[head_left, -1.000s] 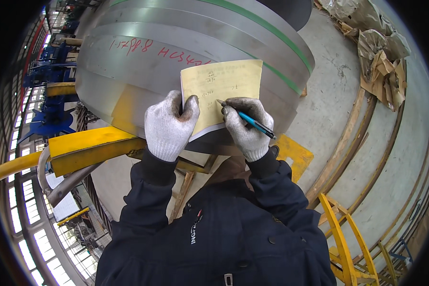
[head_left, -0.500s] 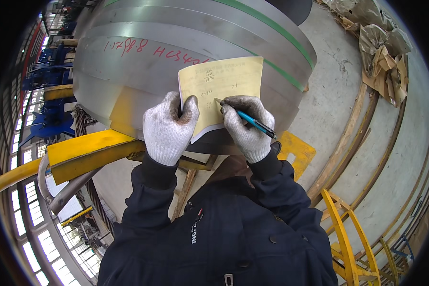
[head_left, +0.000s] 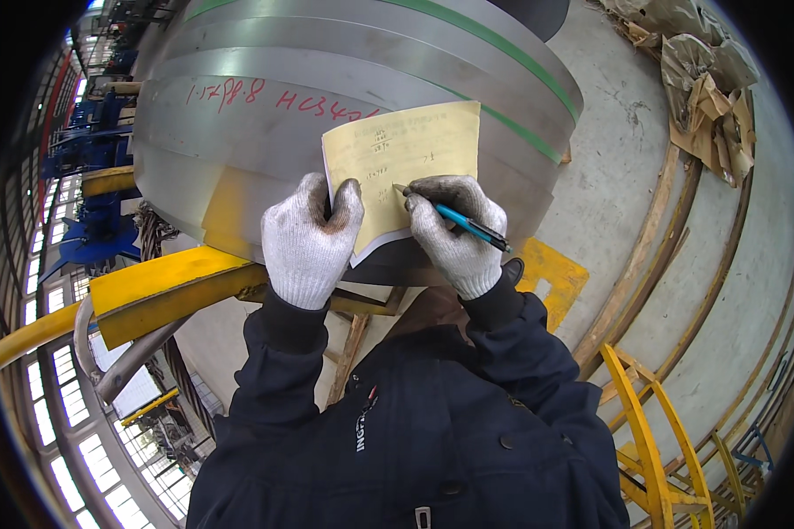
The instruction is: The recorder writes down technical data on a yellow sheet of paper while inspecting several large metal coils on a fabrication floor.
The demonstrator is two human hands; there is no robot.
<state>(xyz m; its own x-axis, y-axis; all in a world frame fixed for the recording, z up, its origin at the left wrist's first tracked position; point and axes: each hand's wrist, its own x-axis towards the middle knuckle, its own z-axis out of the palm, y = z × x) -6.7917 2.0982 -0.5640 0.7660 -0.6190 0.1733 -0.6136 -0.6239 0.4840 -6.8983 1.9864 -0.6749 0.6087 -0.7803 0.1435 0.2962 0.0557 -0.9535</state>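
Observation:
Both my hands wear white knit gloves with dark grime on the thumbs and fingers. In my left hand (head_left: 313, 238) the left edge of a yellowish notepad (head_left: 415, 145) is pinched, thumb on top. Some handwriting shows on its upper page. My right hand (head_left: 461, 234) closes round a teal and black pen (head_left: 472, 227), its tip at the page near the middle. Beneath and beyond the notepad lies a large grey steel coil (head_left: 265, 123) with red handwriting on its curved side and green strapping bands (head_left: 494, 35).
A yellow steel beam (head_left: 172, 282) juts in beside the coil at left. At right, crumpled brown wrapping paper (head_left: 710, 115) lies near long timber rails (head_left: 635, 264) on the concrete floor. A yellow metal frame (head_left: 648, 432) stands at lower right, and blue machinery (head_left: 97, 229) is at far left.
The notepad and both hands have shifted very slightly left in the picture, along with a small shift of the whole view. My grips on pad and pen are unchanged.

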